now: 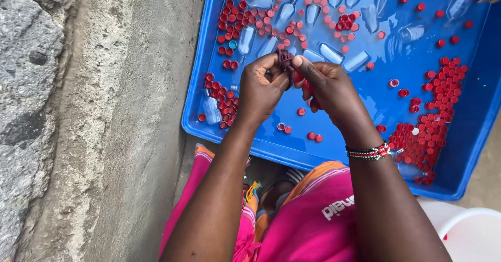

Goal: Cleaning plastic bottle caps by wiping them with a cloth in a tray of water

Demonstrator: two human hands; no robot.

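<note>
Maroon bottle [285, 59], small and likely light, slick plastic, sits pinched between left hand [262, 91] and right hand [329, 87] over a blue tray [472, 137] (red caps [436, 121] heaped at 3 o'clock); best gripped around its body.

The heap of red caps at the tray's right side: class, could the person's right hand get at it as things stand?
Probably yes: the heap of red caps lies open on the blue tray, nothing over it, beside the right hand, though that hand is busy pinching a small dark piece.
</note>
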